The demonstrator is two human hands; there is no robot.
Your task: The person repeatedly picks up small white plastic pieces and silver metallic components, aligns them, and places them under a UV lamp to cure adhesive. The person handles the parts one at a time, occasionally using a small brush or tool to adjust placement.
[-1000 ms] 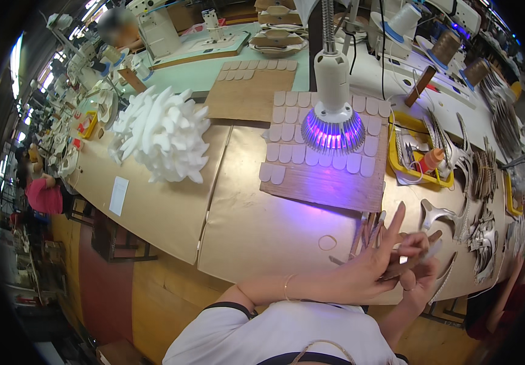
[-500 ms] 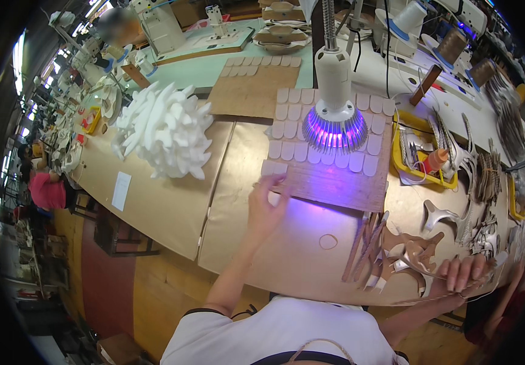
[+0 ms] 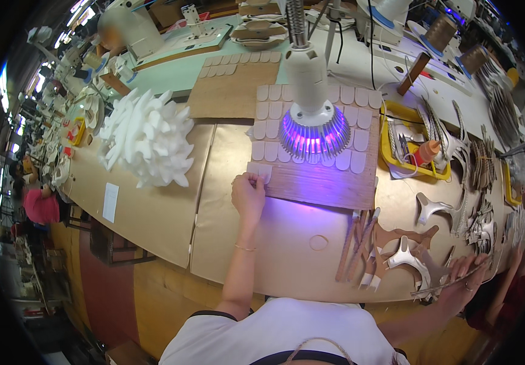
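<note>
My left hand [image 3: 249,193] is at the lower left corner of a wooden board [image 3: 329,190]. Its thumb and fingers are pinched at the edge of a pale rounded tab [image 3: 261,173] lying there. Rows of similar tabs cover the board's upper part, beneath a lamp [image 3: 315,131] glowing violet. At the lower right, my right hand [image 3: 464,275] is closed round a thin braided strap [image 3: 428,293]. A brown leather piece [image 3: 431,267] lies against or in its fingers; which, I cannot tell. Beside it are brown leather cutouts [image 3: 396,236] and a silvery Y-shaped piece [image 3: 406,258].
A heap of white foam-like pieces [image 3: 147,139] stands left on the table, near a paper slip [image 3: 110,202]. A second board with tabs [image 3: 232,91] lies behind. A yellow basket [image 3: 417,170] holds tools and an orange bottle [image 3: 426,152]. A rubber band [image 3: 319,243] lies in front.
My left hand's fingers, apart beside the corner tab before, have come together at its edge. My right hand stays low right with the strap; the silvery Y-shaped piece shows more fully. The view has shifted slightly.
</note>
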